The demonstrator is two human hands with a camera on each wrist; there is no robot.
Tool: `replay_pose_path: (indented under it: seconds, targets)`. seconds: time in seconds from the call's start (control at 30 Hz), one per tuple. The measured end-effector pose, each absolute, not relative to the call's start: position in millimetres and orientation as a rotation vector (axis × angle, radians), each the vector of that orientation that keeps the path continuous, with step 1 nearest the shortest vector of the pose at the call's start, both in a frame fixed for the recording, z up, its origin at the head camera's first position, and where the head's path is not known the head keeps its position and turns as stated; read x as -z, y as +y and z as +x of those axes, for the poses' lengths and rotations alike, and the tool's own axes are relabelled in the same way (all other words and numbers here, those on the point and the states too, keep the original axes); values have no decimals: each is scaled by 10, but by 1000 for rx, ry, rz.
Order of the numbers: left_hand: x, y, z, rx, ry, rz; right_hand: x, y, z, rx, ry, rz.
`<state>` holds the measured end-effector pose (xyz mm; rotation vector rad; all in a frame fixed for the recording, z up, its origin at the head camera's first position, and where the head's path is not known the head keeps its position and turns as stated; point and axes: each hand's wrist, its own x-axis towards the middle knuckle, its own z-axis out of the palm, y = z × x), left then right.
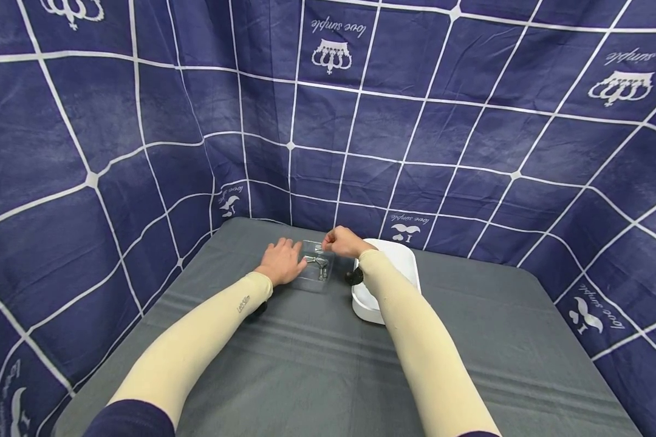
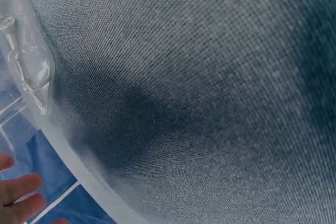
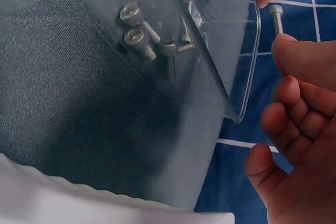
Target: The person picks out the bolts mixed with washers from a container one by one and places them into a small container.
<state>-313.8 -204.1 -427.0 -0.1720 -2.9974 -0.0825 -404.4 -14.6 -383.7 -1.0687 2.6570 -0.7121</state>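
A clear plastic box (image 1: 308, 285) stands on the grey cloth, with several silver socket-head bolts (image 3: 135, 37) lying loose inside. Above the box's right side, my right hand (image 1: 346, 243) pinches one bolt (image 3: 277, 18) between thumb and index finger, head up; its other fingers are curled. My left hand (image 1: 280, 264) is at the box's left side with fingers spread and loosely extended. Whether its fingertips touch the wall is unclear. In the left wrist view only some of the left hand's fingers (image 2: 21, 195) appear at the lower left corner.
A white tray (image 1: 367, 313) stands right of the clear box, partly covered by my right forearm. Grey cloth (image 1: 284, 364) covers the table. Blue curtains with white lines (image 1: 393, 133) hang behind and on both sides.
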Motion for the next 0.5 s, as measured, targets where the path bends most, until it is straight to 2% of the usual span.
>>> replay_pose_path:
  seconds: [0.5]
  targets:
    - [4326,-2029,-3144,103,-2964,-145,3878,-222,-4047,678,2670,-1071]
